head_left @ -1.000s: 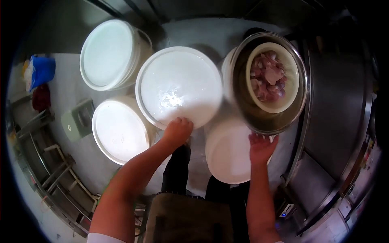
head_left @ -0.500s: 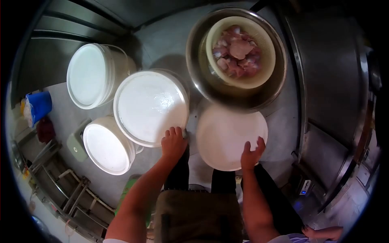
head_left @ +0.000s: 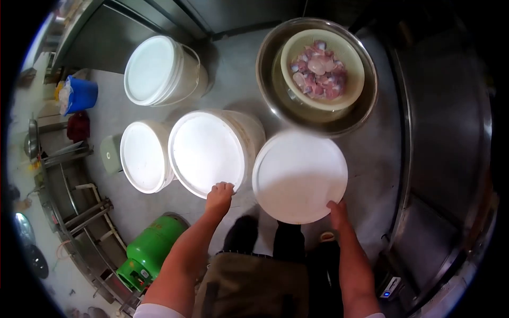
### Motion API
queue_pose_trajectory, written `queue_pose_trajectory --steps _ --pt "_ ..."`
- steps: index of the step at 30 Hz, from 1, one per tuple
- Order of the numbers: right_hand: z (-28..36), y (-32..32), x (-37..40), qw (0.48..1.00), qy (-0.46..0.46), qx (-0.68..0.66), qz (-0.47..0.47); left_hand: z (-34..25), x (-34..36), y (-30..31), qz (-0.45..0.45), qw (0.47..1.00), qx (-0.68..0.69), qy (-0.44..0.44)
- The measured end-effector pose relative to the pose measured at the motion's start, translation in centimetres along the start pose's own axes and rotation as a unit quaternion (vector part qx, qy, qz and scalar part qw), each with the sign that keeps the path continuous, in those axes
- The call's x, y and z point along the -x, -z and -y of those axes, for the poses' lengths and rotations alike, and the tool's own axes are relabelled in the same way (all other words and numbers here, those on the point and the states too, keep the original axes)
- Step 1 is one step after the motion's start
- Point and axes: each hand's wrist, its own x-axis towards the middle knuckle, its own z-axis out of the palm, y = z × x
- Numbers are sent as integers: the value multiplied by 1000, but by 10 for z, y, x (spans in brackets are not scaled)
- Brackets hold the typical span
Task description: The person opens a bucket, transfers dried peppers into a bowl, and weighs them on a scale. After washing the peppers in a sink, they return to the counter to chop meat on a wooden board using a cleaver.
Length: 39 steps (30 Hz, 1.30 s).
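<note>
My left hand (head_left: 220, 197) curls its fingers over the near rim of a white lidded bucket (head_left: 207, 151) on the floor. My right hand (head_left: 338, 213) grips the near-right edge of a round white lid (head_left: 299, 175), its thumb and fingers at the rim. Whatever lies under that lid is hidden. Just beyond it stands a wide metal basin (head_left: 273, 100) with a cream strainer basket (head_left: 355, 69) inside. Pink raw meat pieces (head_left: 321, 69) lie in the basket.
Two more white lidded buckets (head_left: 151, 70) (head_left: 143, 156) stand at the left. A green gas cylinder (head_left: 159, 241) lies near my left forearm. Further left are a blue container (head_left: 82, 95) and a metal rack (head_left: 79, 212). Steel panels (head_left: 445, 132) line the right side.
My right hand has gone from open fingers raised by the white lid to gripping its rim. The left hand stays on its bucket. My view has turned, bringing the green cylinder into sight.
</note>
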Motion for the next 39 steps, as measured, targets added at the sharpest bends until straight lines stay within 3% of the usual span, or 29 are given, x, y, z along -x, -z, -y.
queue_pose_trajectory --steps 2,4,10,14,17,19,20,21,23,24,25,26,27,30,32,33,35,37,39 --pt "-5 0 -1 1000 6 -19 12 11 22 -3 11 1000 -18 -8" --pt "4 -2 -2 999 15 -35 2 32 61 -29 7 996 -43 -73" --pt "13 -23 10 995 -7 -103 -18 46 184 -69 194 979 -43 -48" --pt "-9 -37 18 996 -34 -83 -4 39 226 -84 196 981 3 -5" --pt "-18 -81 29 991 -17 -130 12 33 236 -105 173 984 5 43" --pt "-28 -118 37 987 -53 -146 -36 29 237 -110 177 982 16 59" --pt "-38 -137 38 980 -15 -198 1 28 236 -113 178 982 20 66" --pt "-48 -159 37 985 -41 -168 -25 26 236 -116 167 983 15 70" --pt "-69 -206 37 998 -2 -59 -37 19 235 -119 148 987 5 63" --pt "-114 -244 14 985 133 -21 -110 15 228 -117 158 985 11 76" --pt "-95 -267 21 995 58 67 -49 10 224 -112 169 981 17 90" --pt "-88 -282 20 865 397 298 -70 6 224 -109 183 977 21 107" --pt "-65 -320 31 990 133 29 -37 4 223 -110 195 971 25 135" --pt "-44 -406 17 984 168 -11 -55 -2 219 -103 189 973 74 112" --pt "-25 -431 12 973 224 -57 -2 -54 163 -31 293 937 60 180" --pt "-16 -422 8 974 209 -47 72 -26 204 -82 184 980 61 55" --pt "13 -371 15 967 178 52 172 -37 196 -80 216 967 83 103" --pt "2 -307 17 948 237 108 184 -45 188 -91 226 966 68 107" --pt "-58 -257 9 932 272 187 149 -62 176 -94 212 972 35 91"
